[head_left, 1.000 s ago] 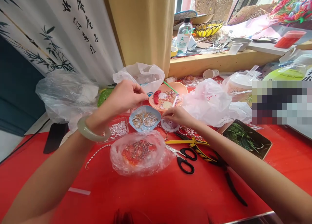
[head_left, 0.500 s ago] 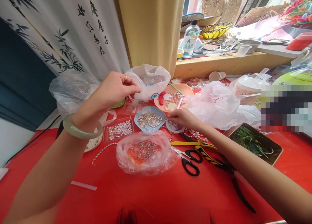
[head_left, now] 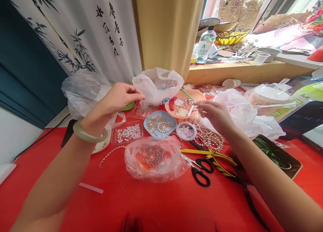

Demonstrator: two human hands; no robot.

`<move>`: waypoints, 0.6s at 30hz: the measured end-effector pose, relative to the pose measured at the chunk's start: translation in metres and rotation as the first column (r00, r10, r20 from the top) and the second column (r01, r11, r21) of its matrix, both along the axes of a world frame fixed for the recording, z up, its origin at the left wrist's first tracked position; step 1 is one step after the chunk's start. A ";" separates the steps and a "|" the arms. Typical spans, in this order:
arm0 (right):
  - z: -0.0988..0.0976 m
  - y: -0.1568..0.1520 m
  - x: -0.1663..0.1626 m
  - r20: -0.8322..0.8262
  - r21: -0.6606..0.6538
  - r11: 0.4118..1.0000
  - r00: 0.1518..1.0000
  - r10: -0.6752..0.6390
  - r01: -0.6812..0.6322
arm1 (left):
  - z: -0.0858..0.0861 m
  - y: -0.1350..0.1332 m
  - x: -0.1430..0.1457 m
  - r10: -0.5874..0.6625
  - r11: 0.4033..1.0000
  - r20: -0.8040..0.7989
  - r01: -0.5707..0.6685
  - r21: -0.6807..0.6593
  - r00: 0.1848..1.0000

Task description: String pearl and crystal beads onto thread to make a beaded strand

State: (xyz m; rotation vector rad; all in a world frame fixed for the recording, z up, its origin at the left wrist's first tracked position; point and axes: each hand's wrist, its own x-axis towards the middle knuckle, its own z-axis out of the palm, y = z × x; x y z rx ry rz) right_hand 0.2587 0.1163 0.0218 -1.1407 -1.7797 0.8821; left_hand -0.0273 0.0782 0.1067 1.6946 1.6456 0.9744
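My left hand (head_left: 127, 95), with a jade-coloured bangle at the wrist, is raised at the left with thumb and forefinger pinched on a thin thread, barely visible now. My right hand (head_left: 213, 112) hovers by the right rim of an orange bowl (head_left: 202, 96), its fingers stretched loosely and no object visible in them. Below it are a round clear container (head_left: 186, 131) of small pieces and a heap of pearly bead strands (head_left: 209, 137). A blue dish (head_left: 160, 123) of gold and clear beads and a clear tray (head_left: 127, 132) of pearl beads lie between my forearms.
A plastic bag (head_left: 153, 158) of reddish beads sits in front. Black-handled scissors (head_left: 202, 173) and yellow-black pliers (head_left: 219, 161) lie near my right forearm. White plastic bags (head_left: 237, 107) stand behind, with a dark tray (head_left: 290, 161) of green strands at right.
My right hand has lifted off the round container and moved up and right, its fingers loosening. My left hand stays pinched. The view has shifted slightly left.
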 end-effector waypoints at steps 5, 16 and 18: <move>0.032 -0.004 0.011 -0.459 -0.135 0.985 0.875 -0.157 0.106 | -0.029 0.006 -0.003 -0.096 0.985 0.173 0.119 -0.127 0.980; 0.046 -0.022 0.000 -0.577 -0.219 0.974 0.798 -0.174 0.054 | -0.078 0.010 0.002 -0.368 0.889 0.144 0.393 -0.234 0.918; 0.036 -0.026 -0.002 -0.481 -0.242 0.970 0.866 -0.135 0.017 | -0.082 0.013 0.000 -0.351 0.903 0.091 0.362 -0.229 0.932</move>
